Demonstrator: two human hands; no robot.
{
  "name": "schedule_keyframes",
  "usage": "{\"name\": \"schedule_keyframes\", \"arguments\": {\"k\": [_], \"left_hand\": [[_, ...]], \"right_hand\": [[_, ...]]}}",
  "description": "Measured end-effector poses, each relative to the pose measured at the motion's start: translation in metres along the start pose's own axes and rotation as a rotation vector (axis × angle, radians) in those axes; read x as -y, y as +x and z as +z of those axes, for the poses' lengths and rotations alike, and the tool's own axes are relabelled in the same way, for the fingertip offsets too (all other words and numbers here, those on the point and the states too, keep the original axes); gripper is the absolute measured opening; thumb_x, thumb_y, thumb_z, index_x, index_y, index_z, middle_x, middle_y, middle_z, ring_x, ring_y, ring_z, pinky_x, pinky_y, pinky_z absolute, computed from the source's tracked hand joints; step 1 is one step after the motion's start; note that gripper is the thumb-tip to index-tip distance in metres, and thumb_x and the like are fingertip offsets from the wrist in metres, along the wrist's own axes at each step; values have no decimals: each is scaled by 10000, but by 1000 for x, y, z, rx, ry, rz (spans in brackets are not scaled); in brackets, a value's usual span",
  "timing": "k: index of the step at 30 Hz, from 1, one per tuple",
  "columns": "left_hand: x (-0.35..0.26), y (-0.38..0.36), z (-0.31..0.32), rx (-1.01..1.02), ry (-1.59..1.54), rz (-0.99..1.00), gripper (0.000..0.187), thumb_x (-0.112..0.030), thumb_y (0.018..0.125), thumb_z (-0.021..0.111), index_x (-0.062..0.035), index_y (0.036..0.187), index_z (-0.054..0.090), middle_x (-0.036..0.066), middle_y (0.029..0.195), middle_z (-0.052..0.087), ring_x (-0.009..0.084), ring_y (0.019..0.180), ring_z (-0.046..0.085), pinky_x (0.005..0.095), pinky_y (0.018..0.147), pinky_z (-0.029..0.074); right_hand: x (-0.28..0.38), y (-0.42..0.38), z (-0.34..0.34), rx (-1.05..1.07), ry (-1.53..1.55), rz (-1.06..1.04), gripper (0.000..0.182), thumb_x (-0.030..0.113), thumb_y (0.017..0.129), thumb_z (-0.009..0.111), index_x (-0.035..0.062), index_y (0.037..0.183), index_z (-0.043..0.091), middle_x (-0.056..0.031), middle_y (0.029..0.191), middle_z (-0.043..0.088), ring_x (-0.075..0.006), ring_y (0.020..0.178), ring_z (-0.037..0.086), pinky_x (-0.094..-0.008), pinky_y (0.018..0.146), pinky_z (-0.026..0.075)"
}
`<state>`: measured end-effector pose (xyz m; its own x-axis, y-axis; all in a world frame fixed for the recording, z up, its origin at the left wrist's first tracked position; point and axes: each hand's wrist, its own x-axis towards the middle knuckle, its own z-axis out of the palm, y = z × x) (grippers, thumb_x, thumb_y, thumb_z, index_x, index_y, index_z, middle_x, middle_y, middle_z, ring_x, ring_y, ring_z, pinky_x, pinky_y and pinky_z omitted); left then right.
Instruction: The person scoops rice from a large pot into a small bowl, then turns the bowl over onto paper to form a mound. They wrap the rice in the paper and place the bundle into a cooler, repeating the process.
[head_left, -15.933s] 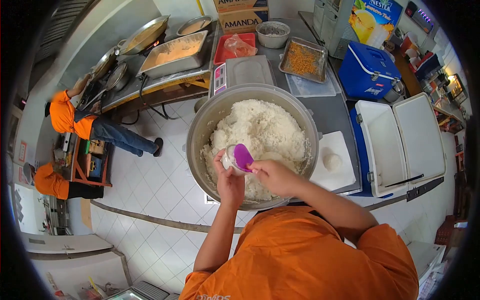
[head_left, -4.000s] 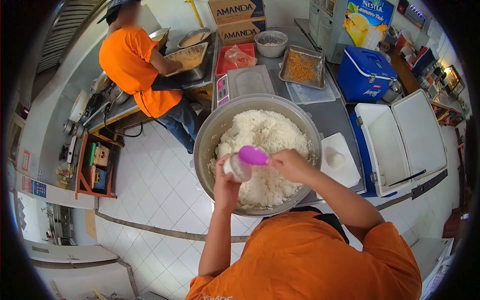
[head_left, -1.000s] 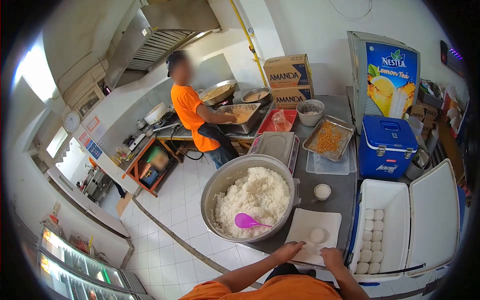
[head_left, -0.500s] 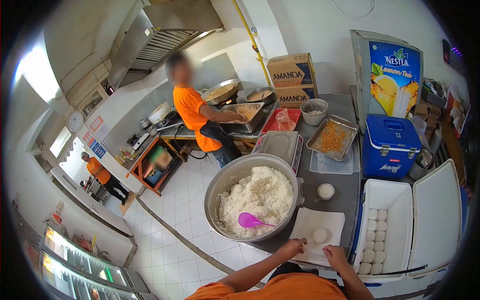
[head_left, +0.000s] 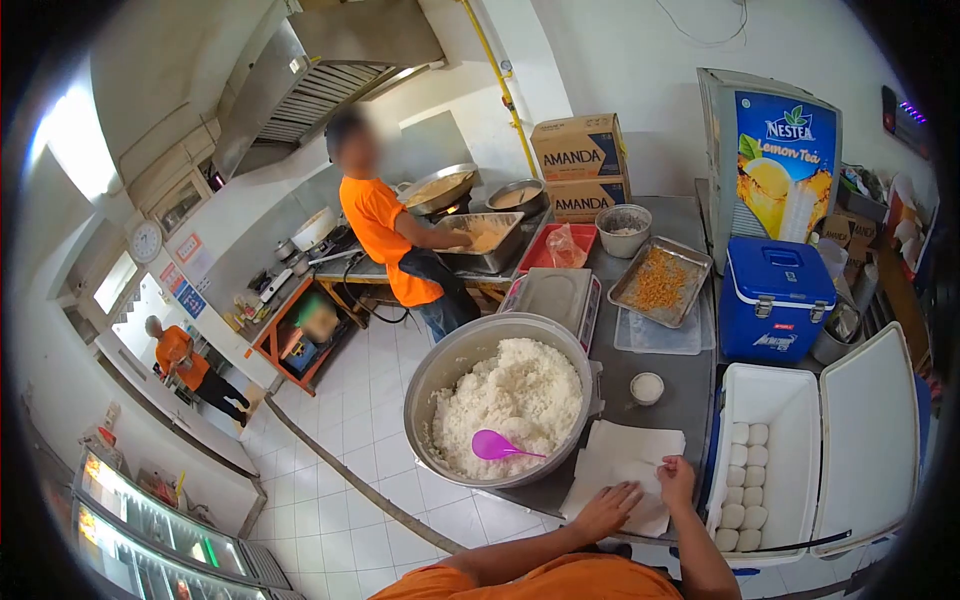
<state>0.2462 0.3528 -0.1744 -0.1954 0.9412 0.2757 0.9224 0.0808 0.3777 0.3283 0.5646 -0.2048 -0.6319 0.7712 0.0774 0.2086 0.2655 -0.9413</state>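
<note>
White wrapping paper (head_left: 625, 447) lies on the dark counter just in front of me. My left hand (head_left: 608, 510) rests on its near part, fingers stretched out and laid over the sheet. At the paper's right edge, my right hand (head_left: 677, 481) is closed with the fingertips pinched on it. The round rice ball is out of sight, hidden by the paper or my hands. Left of the paper stands a big metal pot of cooked rice (head_left: 530, 385) with a purple rice scoop (head_left: 495, 445) lying on top. A small cup of rice (head_left: 647, 388) sits beyond the paper.
To the right, an open white cooler (head_left: 768, 395) holds rows of wrapped balls. Behind are a tray of orange crumbs (head_left: 664, 278), a blue cooler (head_left: 778, 300) and a scale (head_left: 552, 300). A co-worker (head_left: 385, 230) reaches into a metal tray; another person (head_left: 190, 360) stands near the doorway.
The rice ball that lay on the paper no longer shows. My left hand has moved right onto the paper, and my right hand has moved up along its right edge.
</note>
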Motion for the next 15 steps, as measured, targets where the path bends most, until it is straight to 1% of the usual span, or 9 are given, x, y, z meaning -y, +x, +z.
{"name": "schedule_keyframes", "arguments": {"k": [1,2,3,4,6,7,11,13,15], "left_hand": [[-11,2,-1,45,76,-61,647,-258,943,696,-81,1519,461,163,1566,455,360,1423,453,528,1120,406],[-18,6,-4,89,151,-121,739,-300,946,697,-74,1578,387,174,1636,377,365,1450,421,529,1141,394],[-16,9,-1,88,146,-119,739,-300,946,697,-74,1578,387,174,1636,377,365,1450,421,529,1141,394],[-13,10,2,114,129,-148,797,-335,949,692,-76,1607,326,182,1665,317,374,1476,382,533,1163,377],[-14,12,4,140,101,-184,857,-370,951,688,-78,1636,265,189,1693,258,384,1503,343,537,1184,359],[-15,17,-1,169,85,-235,841,-376,953,685,-66,1625,286,194,1689,263,388,1521,316,539,1190,351],[-11,24,-12,219,75,-255,807,-373,960,679,-24,1597,328,212,1678,272,406,1547,270,544,1217,319],[-5,26,-8,180,76,-249,797,-368,962,676,-12,1589,337,221,1678,265,409,1549,266,547,1227,305],[-3,27,-6,145,75,-237,787,-362,963,673,1,1580,346,230,1678,258,412,1551,261,551,1236,291]], "right_hand": [[-1,-4,2,0,-4,1,261,133,843,814,5,1052,726,-120,915,747,-228,820,707,-362,772,566],[-2,-10,5,-124,-30,68,293,146,825,835,0,1053,724,-112,915,737,-213,818,690,-356,756,552],[-3,-15,5,-249,-56,134,326,159,806,855,-5,1054,722,-103,915,727,-197,817,673,-351,740,539],[-9,-22,2,-250,-62,135,326,159,806,855,-5,1054,722,-103,915,727,-197,817,673,-351,740,539],[-16,-42,-12,-40,-54,247,323,179,780,881,-17,986,726,-65,820,686,-184,756,626,-350,707,514],[-17,-48,-23,117,-180,327,299,186,767,910,-2,859,696,-38,770,638,-174,702,585,-317,656,491],[-20,-46,-34,224,-163,360,246,178,816,870,2,802,699,-48,759,646,-174,696,604,-329,660,502],[-4,-30,-40,387,220,595,254,204,839,830,-23,826,717,-70,770,701,-150,715,635,-336,679,521],[35,-6,-38,320,333,669,281,230,838,831,-24,827,712,-89,764,698,-181,727,663,-353,699,536]]}}
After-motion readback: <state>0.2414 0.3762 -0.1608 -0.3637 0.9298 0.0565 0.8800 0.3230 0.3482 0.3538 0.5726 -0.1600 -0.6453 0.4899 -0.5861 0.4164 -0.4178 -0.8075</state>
